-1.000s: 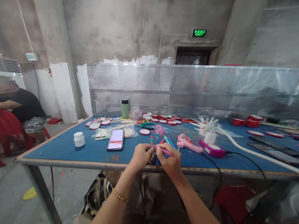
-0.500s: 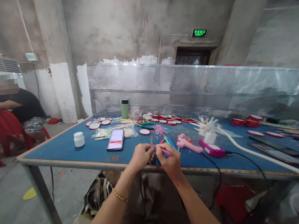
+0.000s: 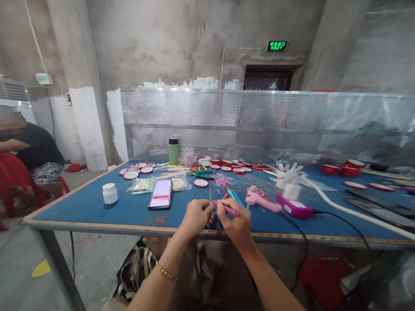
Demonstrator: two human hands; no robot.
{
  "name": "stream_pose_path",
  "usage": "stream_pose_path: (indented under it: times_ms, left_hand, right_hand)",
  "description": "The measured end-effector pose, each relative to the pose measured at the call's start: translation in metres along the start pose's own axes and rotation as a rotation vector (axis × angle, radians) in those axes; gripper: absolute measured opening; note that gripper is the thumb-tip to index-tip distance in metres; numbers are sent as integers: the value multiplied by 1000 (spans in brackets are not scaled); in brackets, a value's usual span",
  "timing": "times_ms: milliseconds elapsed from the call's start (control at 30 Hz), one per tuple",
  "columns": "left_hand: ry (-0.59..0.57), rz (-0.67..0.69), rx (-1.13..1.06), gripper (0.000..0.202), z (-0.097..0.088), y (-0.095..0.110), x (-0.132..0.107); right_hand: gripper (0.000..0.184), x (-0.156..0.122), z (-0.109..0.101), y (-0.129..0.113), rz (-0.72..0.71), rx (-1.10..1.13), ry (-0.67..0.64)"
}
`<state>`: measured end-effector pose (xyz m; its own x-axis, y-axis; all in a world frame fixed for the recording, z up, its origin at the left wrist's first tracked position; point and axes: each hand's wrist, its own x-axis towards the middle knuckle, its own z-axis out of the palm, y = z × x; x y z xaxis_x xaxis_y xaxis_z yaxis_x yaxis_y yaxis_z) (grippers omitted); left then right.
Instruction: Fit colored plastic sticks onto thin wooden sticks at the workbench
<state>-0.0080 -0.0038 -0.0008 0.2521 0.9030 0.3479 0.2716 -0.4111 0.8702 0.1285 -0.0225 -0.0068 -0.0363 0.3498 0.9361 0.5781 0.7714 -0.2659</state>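
Note:
Over the front edge of the blue table my two hands almost meet. My right hand [image 3: 237, 227] is closed round a pink pen-like tool [image 3: 231, 210], its tip pointing left at my left fingers. My left hand [image 3: 196, 216] is closed in a pinch; a small thin piece with a red and green end [image 3: 211, 194] rises from its fingertips. The rest of that piece is hidden by the fingers. Just beyond my right hand lie blue pens [image 3: 233, 195]. To the right of them rests a pink glue gun [image 3: 263, 200].
A phone [image 3: 160, 195] and a white jar [image 3: 110, 193] stand left on the table [image 3: 86, 209]. Red-rimmed discs [image 3: 200, 182], pliers [image 3: 204, 173] and a green bottle [image 3: 173, 151] lie farther back. Right are a purple device [image 3: 294, 206] with a cord and a white hose [image 3: 333, 206]. A person [image 3: 37, 147] sits far left.
My hands and the pink tool stay nearly in place, with only a slight shift of my right hand. The seated person at the left has moved a little.

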Motion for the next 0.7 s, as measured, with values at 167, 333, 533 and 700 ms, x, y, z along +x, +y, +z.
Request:
stream_pose_path:
  times_ms: [167, 333, 533, 700]
  left_hand:
    - [-1, -5, -1, 35, -1, 2, -1]
    - [-8, 10, -4, 36, 0, 0, 0]
    - [0, 21, 1, 35, 0, -1, 0]
    - [0, 27, 13, 32, 0, -1, 0]
  right_hand:
    - [18, -1, 0, 1, 8, -16, 30]
    - [16, 0, 1, 1, -8, 6, 25]
    - [16, 1, 1, 2, 3, 21, 0]
    - [15, 0, 1, 1, 10, 17, 27]
